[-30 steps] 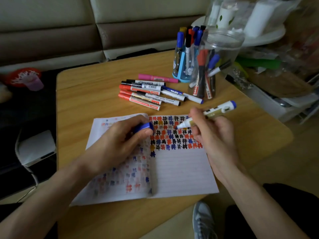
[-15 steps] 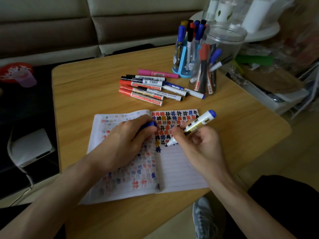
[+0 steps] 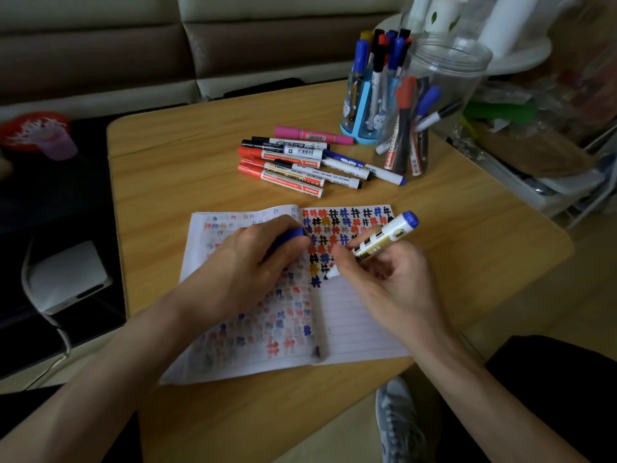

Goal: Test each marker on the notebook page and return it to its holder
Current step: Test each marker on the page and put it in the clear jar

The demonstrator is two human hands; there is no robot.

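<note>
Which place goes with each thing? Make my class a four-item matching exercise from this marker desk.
Things
1. blue cap
2. uncapped marker
3. pink marker
4. blue holder

Places
a. standing beside the clear jar
b. gripped in the left hand
c. lying flat on the table
d. held in the right hand

Pairs: 1-b, 2-d, 3-c, 4-a

Right hand (image 3: 390, 282) pens marker (image 3: 374, 243) onto notebook (image 3: 354, 322); left hand (image 3: 247, 262) holds cap (image 3: 288, 237).
</note>
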